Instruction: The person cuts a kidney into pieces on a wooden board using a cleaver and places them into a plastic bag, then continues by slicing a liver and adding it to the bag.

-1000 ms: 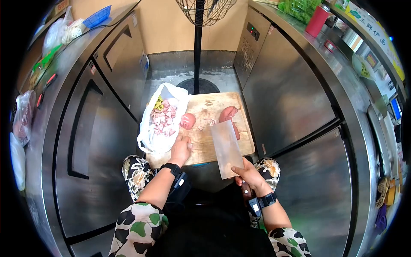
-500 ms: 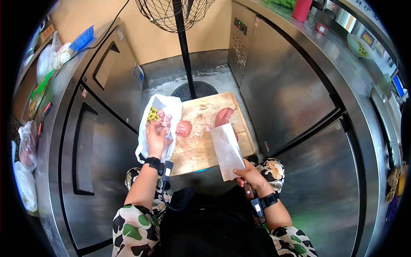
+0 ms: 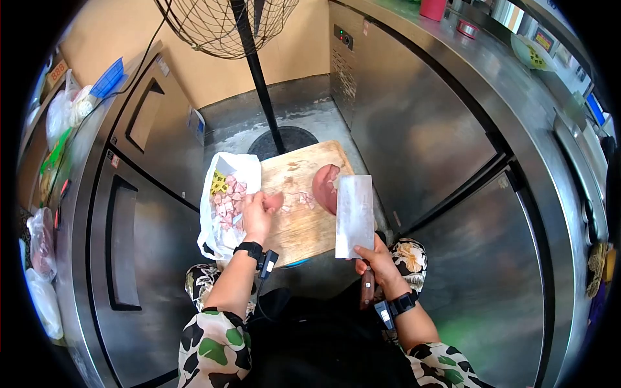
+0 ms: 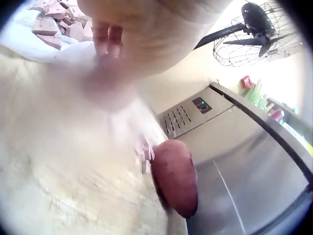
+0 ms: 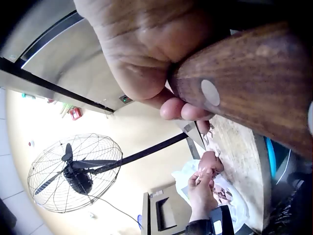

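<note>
My left hand [image 3: 257, 221] grips a rounded lump of pink meat [image 3: 275, 202] at the left side of the wooden cutting board [image 3: 301, 236]. In the left wrist view this lump is blurred under the fingers. My right hand [image 3: 380, 264] holds a cleaver by its brown riveted handle [image 5: 239, 78]. The broad blade [image 3: 354, 216] stands over the board's right edge and overlaps a longer piece of meat [image 3: 323, 187]. Small cut bits [image 3: 306, 199] lie between the two pieces. Beside the left hand, a white plastic bag [image 3: 251, 165] holds diced meat [image 3: 226, 205].
A standing fan [image 3: 226, 26] rises behind the board on a round black base [image 3: 284, 139]. Steel cabinets flank both sides, the left one [image 3: 155, 226] and the right one [image 3: 427, 129] close to the knees. A blue basket [image 3: 107, 77] sits on the left counter.
My left hand went from the board's front left into the bag, then right onto the meat lump. The cleaver turned more upright and shifted slightly right. The head view tilted.
</note>
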Tool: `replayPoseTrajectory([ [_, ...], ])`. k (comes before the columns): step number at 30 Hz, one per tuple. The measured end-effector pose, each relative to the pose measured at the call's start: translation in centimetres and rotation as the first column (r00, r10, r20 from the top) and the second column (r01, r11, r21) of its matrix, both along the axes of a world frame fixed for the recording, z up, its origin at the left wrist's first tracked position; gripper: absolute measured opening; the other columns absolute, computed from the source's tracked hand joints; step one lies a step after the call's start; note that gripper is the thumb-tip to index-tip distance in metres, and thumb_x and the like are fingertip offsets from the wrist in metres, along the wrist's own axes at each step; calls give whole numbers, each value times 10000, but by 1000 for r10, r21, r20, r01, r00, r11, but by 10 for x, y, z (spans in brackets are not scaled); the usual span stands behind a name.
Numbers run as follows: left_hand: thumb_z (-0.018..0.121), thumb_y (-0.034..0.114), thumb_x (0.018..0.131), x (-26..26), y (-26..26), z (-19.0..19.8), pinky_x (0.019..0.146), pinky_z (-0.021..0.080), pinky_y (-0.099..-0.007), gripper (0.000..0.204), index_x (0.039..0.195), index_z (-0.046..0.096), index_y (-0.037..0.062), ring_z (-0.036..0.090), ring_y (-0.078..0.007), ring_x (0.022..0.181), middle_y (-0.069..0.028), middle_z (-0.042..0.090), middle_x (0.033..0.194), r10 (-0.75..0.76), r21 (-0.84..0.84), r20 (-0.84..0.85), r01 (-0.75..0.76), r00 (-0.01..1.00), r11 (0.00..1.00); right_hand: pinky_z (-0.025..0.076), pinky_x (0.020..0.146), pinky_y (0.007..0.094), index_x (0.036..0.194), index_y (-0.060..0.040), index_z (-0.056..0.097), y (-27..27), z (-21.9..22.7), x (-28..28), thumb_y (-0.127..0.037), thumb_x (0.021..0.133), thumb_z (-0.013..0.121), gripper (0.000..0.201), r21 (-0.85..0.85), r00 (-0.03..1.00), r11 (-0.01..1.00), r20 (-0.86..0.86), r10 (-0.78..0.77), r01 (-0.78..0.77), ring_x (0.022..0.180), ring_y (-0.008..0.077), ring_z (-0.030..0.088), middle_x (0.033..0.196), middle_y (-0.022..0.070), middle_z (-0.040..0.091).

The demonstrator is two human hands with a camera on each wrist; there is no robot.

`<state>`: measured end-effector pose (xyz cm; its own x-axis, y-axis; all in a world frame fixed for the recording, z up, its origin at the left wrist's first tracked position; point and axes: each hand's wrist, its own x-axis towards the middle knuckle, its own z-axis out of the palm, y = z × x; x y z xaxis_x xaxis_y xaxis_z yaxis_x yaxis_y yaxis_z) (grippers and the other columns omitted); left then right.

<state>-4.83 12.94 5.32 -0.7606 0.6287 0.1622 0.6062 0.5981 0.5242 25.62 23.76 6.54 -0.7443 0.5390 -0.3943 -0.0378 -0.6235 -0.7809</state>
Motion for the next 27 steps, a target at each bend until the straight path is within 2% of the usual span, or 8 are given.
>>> replayPoseTrajectory([
  [3,751,-12,653,6,4,-16,849,447,-431,340,917,558,79,535,-341,954,-115,569,1022,-123,72,-1,123,992,990,444,418,277,1205,-26,396,0,1,-2,-42,908,581,351,-14,1000,1000,-19,-2,2,441,128,493,794,153,642],
  [7,758,-9,643,9,-1,-18,807,443,-430,345,892,539,85,535,-347,911,-112,583,949,-119,83,12,117,993,990,447,415,285,1196,-24,402,0,0,-1,-30,899,583,348,0,1000,1000,-4,-11,11,442,138,501,787,142,641],
  [12,793,36,629,18,-35,11,784,439,-417,351,867,541,86,548,-333,848,-93,589,833,-218,84,42,214,975,973,448,415,289,1182,-27,404,-1,0,3,-23,895,583,338,11,1000,1000,11,-12,12,439,142,495,778,136,636],
  [16,831,60,610,31,-72,15,695,477,-376,379,904,593,60,578,-289,781,-97,613,801,-293,8,-127,297,948,955,444,412,286,1187,-40,403,-4,1,2,-22,898,581,339,37,998,999,58,16,-18,437,135,491,770,130,632],
  [20,833,66,618,47,-77,-1,756,476,-385,395,945,613,63,577,-307,796,-100,628,829,-243,87,18,241,970,967,432,405,281,1210,-35,396,-8,0,1,-12,896,578,365,90,995,993,80,68,-75,432,130,483,773,113,618],
  [21,835,64,613,51,-74,-7,810,478,-375,437,997,625,67,574,-307,847,-102,634,888,-198,158,158,173,967,972,425,401,279,1219,-29,394,-11,1,0,2,896,572,370,98,993,992,94,73,-82,432,129,479,789,90,596],
  [24,829,52,608,60,-79,-14,854,477,-369,486,1050,627,74,573,-301,933,-92,637,944,-266,145,61,255,962,956,419,396,275,1234,-25,391,-19,-5,-1,8,898,571,382,221,985,965,133,111,-139,431,127,475,800,74,576],
  [27,803,14,619,62,-87,-20,906,463,-381,501,1082,624,82,555,-307,1029,-81,653,1028,-320,157,-66,326,945,932,413,392,267,1268,-23,379,-26,-9,1,5,901,575,417,244,968,945,174,180,-220,434,121,476,783,62,570],
])
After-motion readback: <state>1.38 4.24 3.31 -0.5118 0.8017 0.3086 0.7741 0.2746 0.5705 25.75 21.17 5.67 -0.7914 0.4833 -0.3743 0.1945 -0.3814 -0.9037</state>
